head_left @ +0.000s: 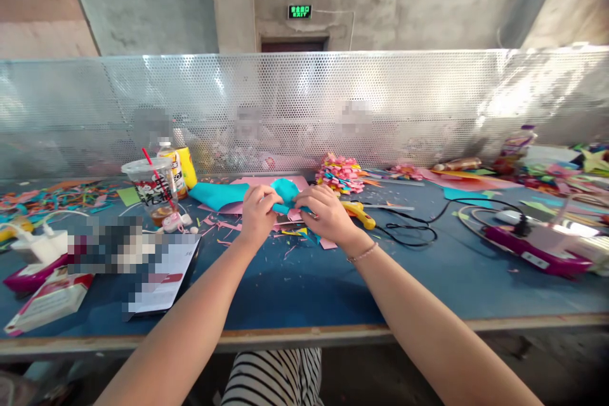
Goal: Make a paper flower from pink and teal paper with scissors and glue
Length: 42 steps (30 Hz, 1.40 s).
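Between my hands is a piece of blue paper [284,191], bent or rolled, with a rounded part rising at the back. My left hand [259,212] grips its left end, fingers pinched together. On the other side, my right hand [326,210] has its fingers closed on the right end. Just left of my left hand lies a larger curled blue sheet [219,195], over pink paper. A yellow glue gun [360,213] rests beside my right hand, its black cable trailing right. Behind it stands a pile of pink and yellow folded paper pieces [339,172].
At left are a plastic cup with a red straw [151,187], a bottle [166,158], a tablet or phone [164,276] and a carton [50,301]. A purple power strip [537,254] sits at right. Paper scraps [61,196] litter the blue table [304,295]. A perforated metal screen [295,95] borders the back.
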### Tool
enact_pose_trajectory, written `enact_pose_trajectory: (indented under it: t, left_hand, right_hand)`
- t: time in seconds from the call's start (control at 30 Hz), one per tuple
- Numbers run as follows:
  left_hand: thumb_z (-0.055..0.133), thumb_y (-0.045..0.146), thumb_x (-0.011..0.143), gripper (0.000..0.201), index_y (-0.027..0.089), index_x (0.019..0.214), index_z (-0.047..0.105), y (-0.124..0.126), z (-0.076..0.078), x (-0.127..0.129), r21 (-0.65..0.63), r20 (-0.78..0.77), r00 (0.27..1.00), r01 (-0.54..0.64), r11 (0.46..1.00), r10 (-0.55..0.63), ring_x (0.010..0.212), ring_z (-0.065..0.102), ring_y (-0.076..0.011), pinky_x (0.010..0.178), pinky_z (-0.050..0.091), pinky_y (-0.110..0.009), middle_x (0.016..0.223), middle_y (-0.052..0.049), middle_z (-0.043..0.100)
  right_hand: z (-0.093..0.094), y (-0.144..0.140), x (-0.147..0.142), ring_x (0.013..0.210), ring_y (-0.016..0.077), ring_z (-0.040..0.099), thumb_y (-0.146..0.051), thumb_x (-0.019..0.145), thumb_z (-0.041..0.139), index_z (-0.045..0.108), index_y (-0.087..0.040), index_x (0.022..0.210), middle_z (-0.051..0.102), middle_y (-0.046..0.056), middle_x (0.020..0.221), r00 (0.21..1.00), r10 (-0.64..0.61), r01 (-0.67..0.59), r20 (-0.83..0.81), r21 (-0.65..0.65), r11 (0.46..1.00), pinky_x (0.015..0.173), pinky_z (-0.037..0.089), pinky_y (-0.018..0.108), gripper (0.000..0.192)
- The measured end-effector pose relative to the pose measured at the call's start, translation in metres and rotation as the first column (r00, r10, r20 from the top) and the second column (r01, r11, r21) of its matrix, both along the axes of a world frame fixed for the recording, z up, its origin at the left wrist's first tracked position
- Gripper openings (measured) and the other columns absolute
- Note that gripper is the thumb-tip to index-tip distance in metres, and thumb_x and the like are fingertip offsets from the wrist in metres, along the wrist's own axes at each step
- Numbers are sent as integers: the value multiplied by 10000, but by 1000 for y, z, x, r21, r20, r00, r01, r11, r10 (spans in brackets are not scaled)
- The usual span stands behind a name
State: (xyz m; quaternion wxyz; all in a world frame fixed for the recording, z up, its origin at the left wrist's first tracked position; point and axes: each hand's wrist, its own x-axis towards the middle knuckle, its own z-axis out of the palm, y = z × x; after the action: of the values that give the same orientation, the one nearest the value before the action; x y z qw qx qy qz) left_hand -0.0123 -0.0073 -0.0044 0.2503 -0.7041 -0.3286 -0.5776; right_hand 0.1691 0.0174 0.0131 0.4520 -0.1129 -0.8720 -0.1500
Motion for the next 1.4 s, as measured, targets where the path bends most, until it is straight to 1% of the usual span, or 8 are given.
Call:
enact_pose_trajectory:
  t: [0.13,0.37,0.5,0.7,0.97,1.17,1.33,1.4]
  left_hand:
    - [507,9,725,210,204,691,578,-1,1,0,39,-5,1000,13,999,-12,765,500,-140,722,392,-296,735,1,549]
    - [521,43,742,186,207,676,580,-4,2,2,25,-5,1000,-14,1000,14,765,514,-140,737,403,-297,728,3,559]
    - [533,45,739,178,207,684,584,-3,2,2,39,-7,1000,18,999,-18,768,515,-142,741,401,-297,731,1,569]
    - [518,37,730,195,209,674,592,-1,-1,2,-21,31,1000,7,1000,-7,778,526,-150,747,406,-308,729,-4,583]
    - [481,-27,669,248,204,682,571,1,-2,2,-93,7,1000,6,996,-5,767,525,-162,742,401,-307,712,-6,585]
    - [481,-31,655,251,202,692,568,4,-5,1,-97,-11,1000,-7,995,6,773,514,-168,741,385,-306,722,-7,580]
    - [480,-39,651,269,210,696,570,6,-6,0,-88,-37,999,-42,995,39,779,502,-171,740,371,-305,712,-2,571]
    - [480,-41,650,269,207,701,570,6,-7,-1,-89,-30,998,-49,995,46,781,500,-171,739,370,-304,715,-3,572]
  right_hand:
    - [-1,-1,-1,882,183,538,-88,768,474,556,-214,876,627,40,898,1000,12,-12,-7,7,1000,794,396,346,186]
    - [-2,-1,-2,907,198,523,-78,731,476,556,-207,940,598,59,936,1000,14,-15,-13,-57,998,819,409,366,258]
    - [0,-2,-2,897,198,516,-54,707,472,543,-201,937,581,65,924,999,48,-49,-22,-82,995,818,428,366,282]
    - [2,-6,-3,880,182,528,-36,679,450,539,-195,932,565,63,903,993,111,-118,-51,-164,979,785,458,337,312]
    - [1,-4,-4,835,163,546,-19,641,439,541,-191,875,570,51,866,988,137,-151,-73,-258,954,756,461,303,308]
    - [0,-2,-4,842,166,535,-12,642,438,530,-186,892,558,52,873,991,120,-130,-53,-271,954,763,458,308,319]
    - [-1,6,-1,967,202,500,-38,657,497,469,-191,1039,537,76,990,983,-19,-23,-183,-226,974,848,434,363,412]
    - [-1,9,2,966,206,495,-61,682,518,456,-193,1038,525,81,997,979,-49,5,-200,-215,977,843,434,368,385]
